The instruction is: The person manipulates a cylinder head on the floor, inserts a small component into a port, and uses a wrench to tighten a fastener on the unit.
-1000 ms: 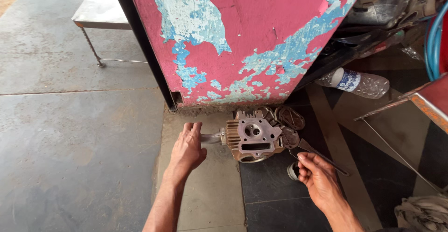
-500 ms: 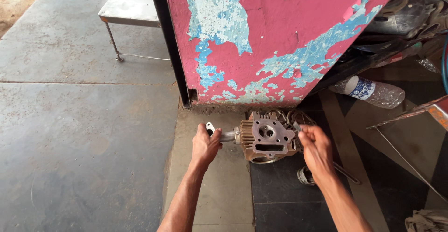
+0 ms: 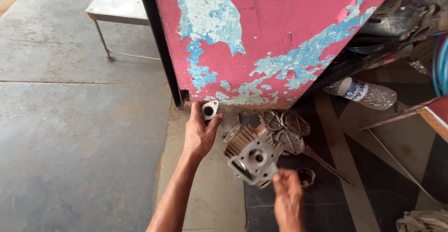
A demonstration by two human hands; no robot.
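We are taking the pink cabinet (image 3: 280, 36), with its flaking blue paint, as our landmark. Far to its left, a metal stool (image 3: 119, 3) is standing on the concrete floor (image 3: 70, 134).

At the foot of the cabinet's left corner, the left hand (image 3: 199, 136) is pinching a small flanged metal fitting (image 3: 210, 110), thumb on one side and fingers (image 3: 195, 115) on the other, closed round it. The fitting is being held clear of the floor, its round bore facing up toward the camera.

In front of the cabinet, right of that hand, the finned engine cylinder head (image 3: 252, 155) is being lifted and tilted, slightly blurred. The right hand (image 3: 287, 199) is gripping its lower edge, fingers curled shut on the casting, so the ported face is turning toward us.

Just right again, round metal covers (image 3: 284, 129) are lying together on the floor beside a long wrench (image 3: 326, 164). A plastic bottle (image 3: 361, 92) is lying on its side beneath the cabinet's right edge.
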